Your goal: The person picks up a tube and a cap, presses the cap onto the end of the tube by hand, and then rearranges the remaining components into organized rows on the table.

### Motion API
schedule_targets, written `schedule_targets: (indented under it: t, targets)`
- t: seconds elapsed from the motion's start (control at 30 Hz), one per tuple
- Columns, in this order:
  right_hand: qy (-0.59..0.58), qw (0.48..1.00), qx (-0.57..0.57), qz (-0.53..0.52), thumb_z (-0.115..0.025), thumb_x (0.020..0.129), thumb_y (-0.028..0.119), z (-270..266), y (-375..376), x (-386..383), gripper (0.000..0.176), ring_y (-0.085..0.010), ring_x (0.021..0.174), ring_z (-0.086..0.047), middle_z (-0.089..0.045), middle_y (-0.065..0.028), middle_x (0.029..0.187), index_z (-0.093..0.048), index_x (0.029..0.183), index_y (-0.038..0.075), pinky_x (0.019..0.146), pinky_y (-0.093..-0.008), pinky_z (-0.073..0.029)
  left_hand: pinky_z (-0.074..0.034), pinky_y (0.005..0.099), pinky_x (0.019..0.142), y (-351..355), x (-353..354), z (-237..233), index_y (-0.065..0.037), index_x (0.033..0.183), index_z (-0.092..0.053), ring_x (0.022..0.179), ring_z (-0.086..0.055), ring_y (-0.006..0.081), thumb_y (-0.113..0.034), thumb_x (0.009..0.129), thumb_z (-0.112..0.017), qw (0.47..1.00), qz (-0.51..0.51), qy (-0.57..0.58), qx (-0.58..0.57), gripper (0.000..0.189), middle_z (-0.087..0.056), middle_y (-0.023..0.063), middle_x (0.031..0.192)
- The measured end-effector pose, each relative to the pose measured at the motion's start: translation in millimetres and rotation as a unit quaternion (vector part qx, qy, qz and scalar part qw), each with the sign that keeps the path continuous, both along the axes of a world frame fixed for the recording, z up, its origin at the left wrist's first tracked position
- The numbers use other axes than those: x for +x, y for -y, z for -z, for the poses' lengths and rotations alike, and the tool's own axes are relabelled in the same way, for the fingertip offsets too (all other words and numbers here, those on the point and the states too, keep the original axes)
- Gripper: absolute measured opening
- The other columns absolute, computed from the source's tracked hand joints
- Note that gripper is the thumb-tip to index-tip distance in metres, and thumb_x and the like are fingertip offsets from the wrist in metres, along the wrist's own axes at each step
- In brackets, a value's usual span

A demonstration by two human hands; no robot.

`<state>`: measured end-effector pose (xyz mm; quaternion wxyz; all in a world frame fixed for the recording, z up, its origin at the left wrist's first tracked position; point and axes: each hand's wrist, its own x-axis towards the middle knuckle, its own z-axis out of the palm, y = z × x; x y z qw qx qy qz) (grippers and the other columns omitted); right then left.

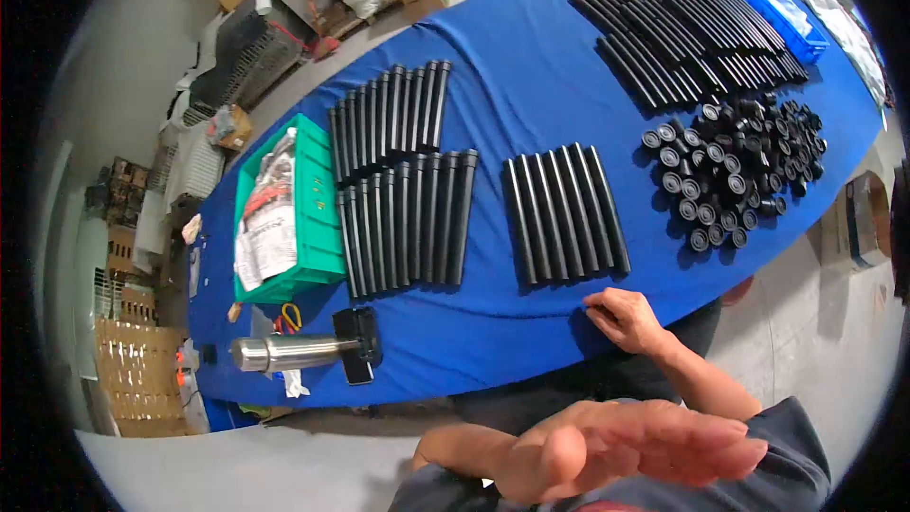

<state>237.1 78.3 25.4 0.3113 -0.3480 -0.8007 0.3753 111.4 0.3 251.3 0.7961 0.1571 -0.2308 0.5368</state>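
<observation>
My left hand is raised close to the camera at the bottom, fingers stretched out and the thumb apart, holding nothing. Along the near edge of the blue cloth lies my right hand, its fingers curled in and nothing showing in them. Just beyond it is a row of several plain black tubes, side by side. Farther left, two rows of black tubes with caps on their far ends lie on the cloth. A heap of round black caps sits to the right.
Many thin black tubes lie at the far right, beside a blue crate. On the left stands a green crate with newspaper inside. Nearer are a steel flask and a phone on a stand. Blue cloth covers the table.
</observation>
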Motion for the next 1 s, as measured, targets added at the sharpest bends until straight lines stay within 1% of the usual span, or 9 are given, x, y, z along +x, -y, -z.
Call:
schedule_targets:
  t: [0.1,0.17,0.27,0.37,0.47,0.57,0.67,0.83,1.0]
  targets:
    - [0.000,1.000,0.004,0.001,-0.070,0.091,0.007,-1,0,0,0.016,-0.0381,0.078,-0.065,-0.065,-0.0173,0.085,-0.065,0.105,0.002,0.069,-0.0460,-0.053,-0.028,0.0472,0.123,0,-16,1,0.021,0.149,-0.024,0.145,-0.040,0.0409,-0.075,0.096,-0.033,0.992,0.081,-0.091,-0.002,0.110,-0.038,0.0381,0.152]
    - [-0.001,1.000,0.002,0.003,-0.070,0.091,0.008,-1,1,0,0.015,-0.0384,0.078,-0.065,-0.065,-0.0174,0.085,-0.065,0.104,0.002,0.069,-0.0462,-0.053,-0.020,0.0464,0.125,-5,-45,-18,0.012,0.155,-0.024,0.152,-0.030,0.0365,-0.086,0.083,-0.048,0.952,0.198,-0.234,-0.013,0.125,-0.031,0.0323,0.160]
    - [-0.006,1.000,-0.003,0.008,-0.069,0.092,0.008,-2,1,-1,0.013,-0.0388,0.079,-0.065,-0.066,-0.0174,0.085,-0.065,0.104,0.002,0.069,-0.0463,-0.053,-0.021,0.0462,0.125,-9,-46,-17,0.014,0.155,-0.024,0.153,-0.028,0.0375,-0.086,0.084,-0.048,0.959,0.180,-0.221,0.008,0.124,-0.030,0.0327,0.160]
    - [-0.014,1.000,-0.002,0.012,-0.069,0.092,0.007,-2,2,-2,0.013,-0.0387,0.079,-0.065,-0.066,-0.0174,0.085,-0.066,0.103,0.002,0.069,-0.0461,-0.053,-0.027,0.0471,0.124,-4,6,-2,0.021,0.146,-0.031,0.138,-0.047,0.0409,-0.067,0.101,-0.032,0.993,-0.104,-0.025,0.047,0.099,-0.046,0.0409,0.142]
    - [0.005,1.000,-0.019,0.006,-0.070,0.090,0.006,-4,0,0,0.015,-0.0379,0.077,-0.065,-0.065,-0.0169,0.084,-0.066,0.104,0.002,0.068,-0.0457,-0.053,-0.023,0.0468,0.125,-15,24,-15,0.025,0.138,-0.040,0.116,-0.065,0.0415,-0.058,0.106,-0.035,0.927,-0.375,0.005,-0.002,0.089,-0.057,0.0449,0.123]
    - [0.008,1.000,-0.015,-0.010,-0.070,0.090,0.006,-3,-1,0,0.018,-0.0372,0.074,-0.063,-0.062,-0.0159,0.080,-0.065,0.106,0.002,0.065,-0.0463,-0.051,-0.043,0.0467,0.113,-21,36,-39,0.032,0.123,-0.048,0.096,-0.073,0.0441,-0.053,0.105,-0.045,0.910,-0.375,0.063,-0.165,0.087,-0.063,0.0463,0.108]
    - [0.005,1.000,-0.017,-0.018,-0.071,0.089,0.006,3,1,0,0.018,-0.0363,0.072,-0.062,-0.061,-0.0150,0.079,-0.064,0.106,0.002,0.064,-0.0457,-0.050,-0.057,0.0466,0.097,-9,27,19,0.035,0.115,-0.051,0.101,-0.071,0.0470,-0.053,0.105,-0.047,0.966,-0.223,0.044,-0.126,0.088,-0.061,0.0486,0.108]
    - [-0.013,1.000,-0.004,-0.025,-0.071,0.090,0.007,0,-8,1,0.017,-0.0362,0.077,-0.066,-0.065,-0.0153,0.085,-0.064,0.104,0.001,0.068,-0.0451,-0.053,-0.060,0.0498,0.090,-18,20,16,0.036,0.112,-0.051,0.102,-0.070,0.0494,-0.051,0.105,-0.048,0.975,-0.134,0.051,-0.168,0.088,-0.059,0.0509,0.109]
    - [-0.021,0.999,-0.003,-0.024,-0.070,0.091,0.008,3,-4,1,0.017,-0.0365,0.081,-0.067,-0.066,-0.0162,0.087,-0.064,0.105,0.001,0.071,-0.0451,-0.054,-0.061,0.0545,0.081,8,44,1,0.036,0.108,-0.052,0.100,-0.069,0.0535,-0.043,0.107,-0.048,0.951,-0.216,0.054,-0.215,0.079,-0.059,0.0521,0.105]
